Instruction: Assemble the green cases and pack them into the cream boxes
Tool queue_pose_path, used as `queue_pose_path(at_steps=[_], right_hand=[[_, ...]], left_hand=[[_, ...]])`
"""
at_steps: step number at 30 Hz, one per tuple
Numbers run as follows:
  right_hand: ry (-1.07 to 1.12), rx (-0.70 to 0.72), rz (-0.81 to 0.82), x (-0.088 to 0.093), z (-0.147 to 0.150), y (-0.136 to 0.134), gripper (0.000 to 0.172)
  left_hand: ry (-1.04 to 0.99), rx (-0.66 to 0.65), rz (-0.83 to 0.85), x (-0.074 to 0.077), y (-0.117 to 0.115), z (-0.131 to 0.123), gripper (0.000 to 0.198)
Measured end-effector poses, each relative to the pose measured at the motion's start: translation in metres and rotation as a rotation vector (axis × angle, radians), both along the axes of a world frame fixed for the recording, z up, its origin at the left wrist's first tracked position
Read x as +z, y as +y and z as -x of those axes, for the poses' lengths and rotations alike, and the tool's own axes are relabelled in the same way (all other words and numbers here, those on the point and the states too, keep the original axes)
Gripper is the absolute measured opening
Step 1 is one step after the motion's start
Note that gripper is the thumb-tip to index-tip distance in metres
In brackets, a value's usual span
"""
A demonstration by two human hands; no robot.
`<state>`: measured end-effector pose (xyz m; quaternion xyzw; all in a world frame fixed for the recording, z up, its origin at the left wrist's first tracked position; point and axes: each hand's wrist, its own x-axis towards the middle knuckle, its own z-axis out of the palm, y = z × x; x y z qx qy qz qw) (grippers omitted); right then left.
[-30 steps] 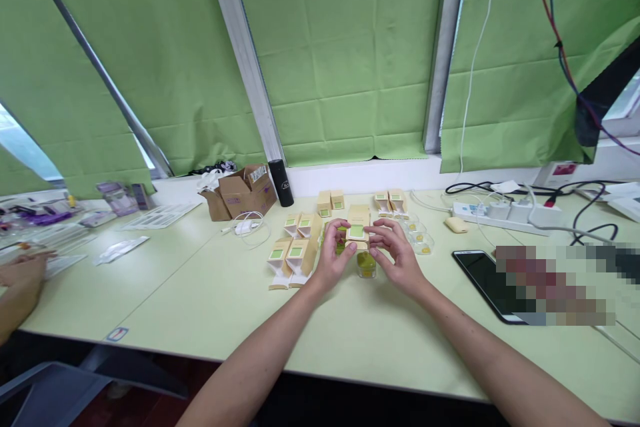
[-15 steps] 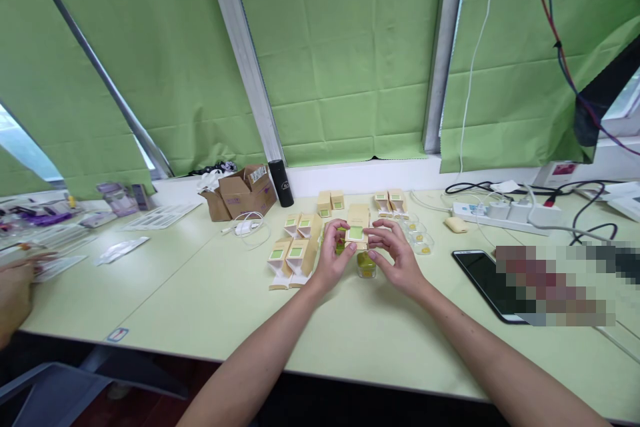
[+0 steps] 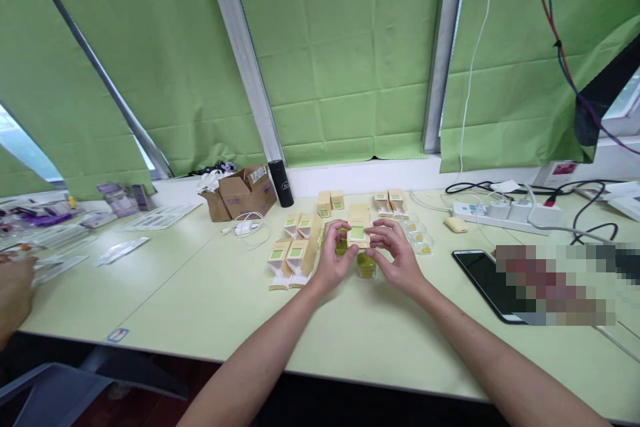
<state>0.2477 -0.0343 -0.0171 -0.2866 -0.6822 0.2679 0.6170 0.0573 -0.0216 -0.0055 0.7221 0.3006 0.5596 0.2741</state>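
A small tan cardboard box (image 3: pixel 359 219) with a green-filled window is held between my left hand (image 3: pixel 336 252) and my right hand (image 3: pixel 399 255). The fingertips of both hands pinch it from its two sides, thumbs at the near lower edge. Just below and behind the thumbs stands a small clear jar with yellow-green contents (image 3: pixel 367 266). More yellow-green shows past my left fingers, partly covered. Several similar tan boxes with green windows (image 3: pixel 296 260) stand in pairs left of my left hand, their flaps folded out. Clear cups with yellow bits (image 3: pixel 421 242) sit right of my right hand.
Two pairs of boxes (image 3: pixel 331 202) stand farther back. A brown carton (image 3: pixel 245 194), a black bottle (image 3: pixel 281 184) and a white charger (image 3: pixel 245 227) are left. A phone (image 3: pixel 487 284) and a power strip (image 3: pixel 507 214) lie right. At far left a co-worker's hand (image 3: pixel 15 290) shows.
The thumbs have closed in on the box's lower edge, and the box has shifted very slightly. The co-worker's hand at far left has moved a little.
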Motion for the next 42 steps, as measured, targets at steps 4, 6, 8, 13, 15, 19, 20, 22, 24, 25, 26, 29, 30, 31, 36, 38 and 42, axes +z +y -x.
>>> queue_pose_path(at_steps=[4,6,8,13,15,19,20,22,24,25,26,29,30,31,36,38,42], right_hand=[[0.012,0.002,0.008,-0.0002,0.0002,0.0011,0.032],[0.016,-0.004,0.016,-0.0003,0.0006,0.0011,0.033],[0.022,-0.009,0.021,-0.0005,0.0011,0.0012,0.033],[0.031,-0.01,0.028,-0.0012,0.0014,0.0019,0.032],[0.034,-0.009,0.03,-0.0012,0.0013,0.0023,0.031],[0.033,-0.021,0.025,-0.0006,0.0014,0.0026,0.031],[0.033,-0.024,0.024,-0.0005,0.0015,0.0026,0.031],[0.035,-0.028,0.024,-0.0004,0.0016,0.0028,0.031],[0.034,-0.027,0.027,-0.0004,0.0014,0.0029,0.03],[0.034,-0.027,0.028,-0.0005,0.0013,0.003,0.03],[0.034,-0.028,0.028,-0.0006,0.0013,0.0031,0.03],[0.031,-0.028,0.027,-0.0007,0.0013,0.0033,0.028],[0.031,-0.028,0.028,-0.0008,0.0014,0.0033,0.028],[0.031,-0.027,0.029,-0.0009,0.0015,0.0035,0.027],[0.032,-0.024,0.031,-0.0019,0.0017,0.0043,0.026],[0.029,-0.024,0.035,-0.0021,0.0013,0.0043,0.027],[0.018,-0.012,0.041,-0.0013,0.0002,0.0032,0.03]], left_hand=[[0.005,-0.023,-0.008,0.0001,-0.0004,0.0016,0.051],[0.006,-0.015,-0.009,-0.0001,-0.0002,0.0015,0.05],[0.008,-0.003,-0.012,-0.0003,0.0002,0.0008,0.047],[0.008,0.021,-0.025,-0.0002,0.0005,-0.0018,0.043],[0.007,0.031,-0.027,0.0002,0.0,-0.0026,0.041],[0.003,0.045,-0.024,0.0005,-0.0008,-0.0035,0.038],[0.003,0.047,-0.022,0.0004,-0.0007,-0.0036,0.038],[0.002,0.051,-0.021,-0.0003,-0.0002,-0.0037,0.038],[0.0,0.055,-0.02,-0.0012,0.0007,-0.0038,0.038],[-0.002,0.056,-0.019,-0.0018,0.0012,-0.0038,0.037],[-0.004,0.058,-0.017,-0.0023,0.0017,-0.0038,0.037],[-0.009,0.066,-0.015,-0.0033,0.0027,-0.0039,0.036],[-0.011,0.069,-0.015,-0.0035,0.0028,-0.0041,0.035],[-0.011,0.072,-0.016,-0.0035,0.0028,-0.0043,0.034],[-0.005,0.083,-0.023,-0.0033,0.0024,-0.0052,0.031],[-0.004,0.084,-0.026,-0.0029,0.0022,-0.0047,0.031],[0.008,0.041,-0.067,-0.001,0.0011,-0.0016,0.034]])
